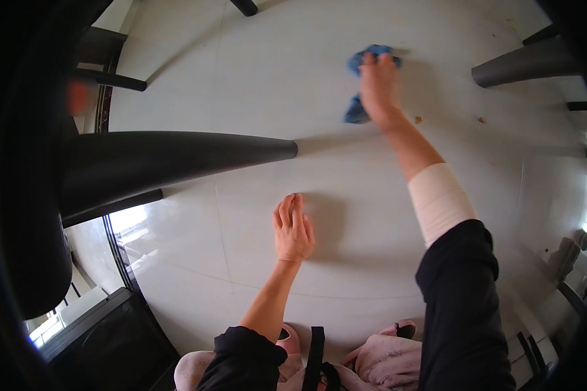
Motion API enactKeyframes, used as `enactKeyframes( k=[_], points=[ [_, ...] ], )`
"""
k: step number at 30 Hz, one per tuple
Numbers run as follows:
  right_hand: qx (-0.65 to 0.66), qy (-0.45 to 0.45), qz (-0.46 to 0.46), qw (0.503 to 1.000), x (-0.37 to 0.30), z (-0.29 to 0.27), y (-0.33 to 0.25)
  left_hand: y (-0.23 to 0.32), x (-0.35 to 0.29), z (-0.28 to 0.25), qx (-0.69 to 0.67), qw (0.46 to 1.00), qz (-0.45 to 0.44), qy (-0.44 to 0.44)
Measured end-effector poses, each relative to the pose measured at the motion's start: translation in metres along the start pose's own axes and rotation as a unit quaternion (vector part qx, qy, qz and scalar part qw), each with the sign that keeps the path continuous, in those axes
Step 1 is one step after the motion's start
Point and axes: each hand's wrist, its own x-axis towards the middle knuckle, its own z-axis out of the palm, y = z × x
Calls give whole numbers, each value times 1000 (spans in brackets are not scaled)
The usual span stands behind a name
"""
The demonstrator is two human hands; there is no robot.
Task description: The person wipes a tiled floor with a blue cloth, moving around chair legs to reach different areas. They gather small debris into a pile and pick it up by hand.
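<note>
My right hand (379,88) is stretched far forward, closed on a crumpled blue cloth (356,111) pressed against the pale, glossy floor (254,98). Parts of the cloth stick out beyond the fingers and below the palm. Small brown crumbs (419,119) lie on the floor just right of my right wrist. Nearer to me, my left hand (293,229) is over the floor with its fingers extended and slightly bent, holding nothing. Its shadow falls to the right; whether the palm touches the floor, I cannot tell.
A thick dark tapered furniture leg (195,153) juts in from the left, ahead of my left hand. Another dark leg (528,63) stands at the far right. A black box-like object (111,345) is at the lower left. My pink footwear (290,339) shows at the bottom.
</note>
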Motion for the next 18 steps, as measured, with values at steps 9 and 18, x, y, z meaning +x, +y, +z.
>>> enactKeyframes(
  k=[9, 18],
  points=[
    [350, -56, 145, 924, 11, -173, 59, -8, -1, 1, 7, 1000, 14, 14],
    [486, -144, 282, 815, -52, -317, 104, -21, -1, 10, 20, 999, 37, 29]
  ],
)
